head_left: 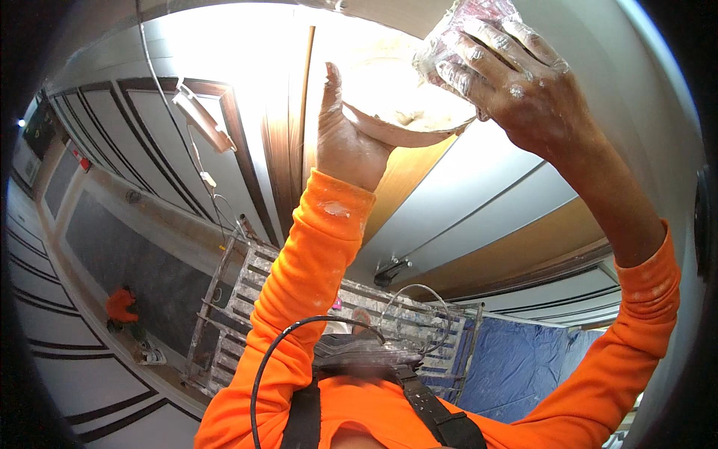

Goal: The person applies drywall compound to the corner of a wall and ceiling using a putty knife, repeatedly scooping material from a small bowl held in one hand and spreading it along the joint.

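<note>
My left hand (pixel 351 142) grips a round bowl (pixel 396 135) from its left side and underneath, with the thumb pointing up along the rim. White paste (pixel 419 118) lies inside the bowl, partly washed out by strong light. Over the bowl's right side, my right hand (pixel 527 86) has its fingers wrapped on a crumpled clear plastic bag (pixel 437 51) with reddish contents or print. White smears cover the fingers and knuckles of that hand. The bag's upper end runs close to the pale surface overhead. A dab of white marks my left orange sleeve (pixel 336 209).
Below me is a slatted, paint-spattered scaffold platform (pixel 247 292). A rectangular lamp (pixel 202 120) hangs on a cable at the left. White panelled doors (pixel 202 142) line the wall. Blue sheeting (pixel 516 359) lies lower right. Another person in orange (pixel 121 305) is on the floor far left.
</note>
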